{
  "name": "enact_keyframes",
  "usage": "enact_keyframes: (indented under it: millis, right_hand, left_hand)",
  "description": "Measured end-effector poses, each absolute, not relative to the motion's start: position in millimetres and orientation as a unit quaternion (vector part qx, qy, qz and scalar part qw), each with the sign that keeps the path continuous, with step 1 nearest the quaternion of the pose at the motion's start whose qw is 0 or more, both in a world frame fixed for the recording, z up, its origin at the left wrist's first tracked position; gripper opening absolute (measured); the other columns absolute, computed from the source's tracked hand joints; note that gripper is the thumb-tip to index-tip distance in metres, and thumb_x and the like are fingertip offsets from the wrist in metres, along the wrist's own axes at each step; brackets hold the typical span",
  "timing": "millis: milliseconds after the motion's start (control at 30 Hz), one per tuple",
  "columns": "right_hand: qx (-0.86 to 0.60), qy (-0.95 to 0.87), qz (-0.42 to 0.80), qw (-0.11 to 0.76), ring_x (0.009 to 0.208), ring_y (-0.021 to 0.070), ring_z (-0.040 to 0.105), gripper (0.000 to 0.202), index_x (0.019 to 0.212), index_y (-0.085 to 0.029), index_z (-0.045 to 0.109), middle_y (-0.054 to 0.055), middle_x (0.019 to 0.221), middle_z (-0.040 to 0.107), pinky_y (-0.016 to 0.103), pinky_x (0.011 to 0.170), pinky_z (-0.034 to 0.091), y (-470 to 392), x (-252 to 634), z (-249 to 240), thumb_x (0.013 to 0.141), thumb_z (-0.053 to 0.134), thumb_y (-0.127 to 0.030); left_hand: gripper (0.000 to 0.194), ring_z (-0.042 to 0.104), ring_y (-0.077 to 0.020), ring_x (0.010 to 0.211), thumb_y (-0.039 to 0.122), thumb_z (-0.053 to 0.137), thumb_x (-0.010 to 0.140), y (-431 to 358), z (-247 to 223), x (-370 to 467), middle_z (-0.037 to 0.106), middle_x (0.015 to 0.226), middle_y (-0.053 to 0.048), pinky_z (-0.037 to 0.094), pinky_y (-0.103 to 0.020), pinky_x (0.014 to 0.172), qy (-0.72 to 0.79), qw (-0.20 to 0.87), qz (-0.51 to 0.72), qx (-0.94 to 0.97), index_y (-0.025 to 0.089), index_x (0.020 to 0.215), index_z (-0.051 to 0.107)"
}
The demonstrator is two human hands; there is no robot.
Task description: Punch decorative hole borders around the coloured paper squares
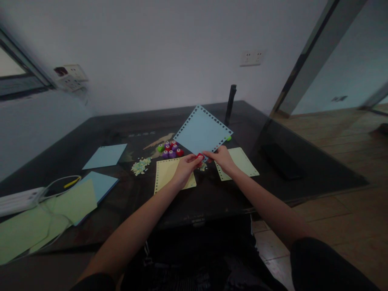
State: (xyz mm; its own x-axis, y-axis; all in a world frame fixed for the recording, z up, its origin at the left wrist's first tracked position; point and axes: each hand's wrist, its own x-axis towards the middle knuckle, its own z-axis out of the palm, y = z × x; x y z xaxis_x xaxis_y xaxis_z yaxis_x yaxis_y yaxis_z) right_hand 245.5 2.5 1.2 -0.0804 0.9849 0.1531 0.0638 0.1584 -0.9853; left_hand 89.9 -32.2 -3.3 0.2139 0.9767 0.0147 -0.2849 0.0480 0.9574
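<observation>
A blue paper square (202, 131) with small shapes punched along its edges is held up over the table, one corner toward me. My left hand (188, 166) is closed on a small red punch (199, 156) at that near corner. The fingers of my right hand (222, 157) pinch the paper's edge just right of the punch. Below my left hand lies a yellow sheet (166, 173) with punched edges; a pale green punched sheet (242, 161) lies under my right forearm. Small paper bits (202, 166) lie between these sheets.
Red, purple and green punches (172, 154) cluster left of the paper, near a pile of paper bits (141, 166). Blue sheets (106, 156), green sheets (72, 202), a white power strip (18, 201) and cable are at left. A black object (280, 161) lies right.
</observation>
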Motion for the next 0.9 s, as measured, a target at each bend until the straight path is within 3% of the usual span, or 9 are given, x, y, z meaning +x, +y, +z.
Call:
enact_keyframes:
  millis: [600, 900]
  right_hand:
    - [-0.458, -0.571, 0.466, 0.497, 0.046, 0.0136, 0.055, 0.033, 0.07, -0.012, 0.065, 0.005, 0.059, 0.065, 0.029, 0.049, 0.049, 1.2, 245.1, 0.8, 0.058, 0.076, -0.041]
    - [-0.46, -0.565, 0.474, 0.495, 0.046, 0.0132, 0.055, 0.034, 0.07, -0.012, 0.065, 0.005, 0.058, 0.065, 0.028, 0.049, 0.049, 0.4, 244.4, 0.9, 0.057, 0.076, -0.042]
  left_hand:
    - [0.033, 0.058, -0.0131, 0.074, 0.041, 0.074, 0.066, -31.6, -6.7, 88.7, 0.066, 0.083, -0.004, 0.041, -0.023, 0.064, 0.392, 0.61, 0.495, 0.479, 0.016, 0.086, 0.066]
    - [0.031, 0.059, -0.0138, 0.079, 0.038, 0.075, 0.066, -32.2, -5.6, 89.7, 0.067, 0.087, -0.005, 0.043, -0.026, 0.072, 0.385, 0.621, 0.504, 0.46, 0.016, 0.086, 0.068]
